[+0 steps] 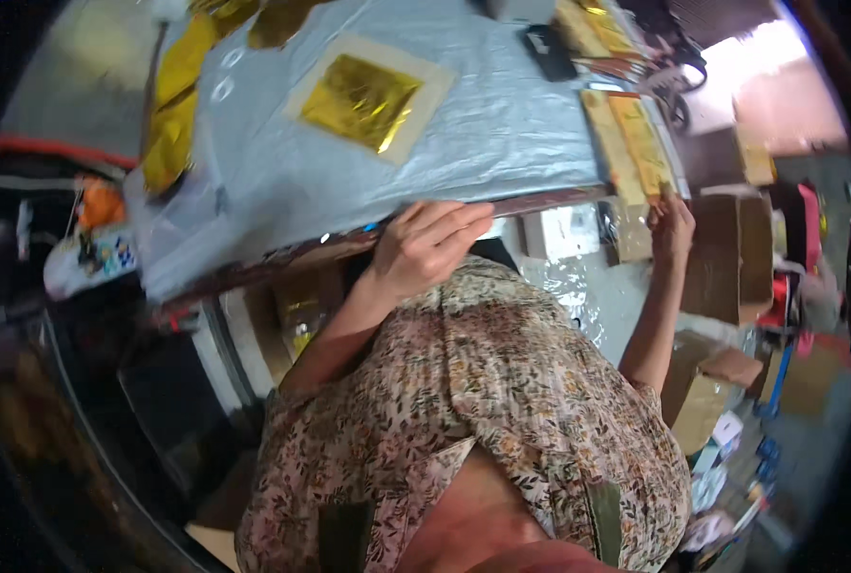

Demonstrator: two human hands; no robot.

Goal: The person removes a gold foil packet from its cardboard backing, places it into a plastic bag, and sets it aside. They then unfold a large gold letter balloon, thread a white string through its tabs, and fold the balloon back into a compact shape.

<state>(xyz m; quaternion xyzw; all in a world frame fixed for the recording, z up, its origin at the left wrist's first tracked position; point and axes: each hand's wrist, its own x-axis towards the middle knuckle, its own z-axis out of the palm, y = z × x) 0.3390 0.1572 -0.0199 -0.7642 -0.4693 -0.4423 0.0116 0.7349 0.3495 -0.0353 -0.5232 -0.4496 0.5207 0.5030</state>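
Yellow paper stack with an orange strip lies at the near right corner of a table, its near end pinched between the thumb and fingers of a person's right hand. The left hand rests at the dark near edge, fingers together and slightly bent; whether it grips anything cannot be told. Wrinkled pale-blue cover stretches between the stack and a gold foil sheet toward the far edge. Cardboard boxes crowd the floor beyond the right edge.
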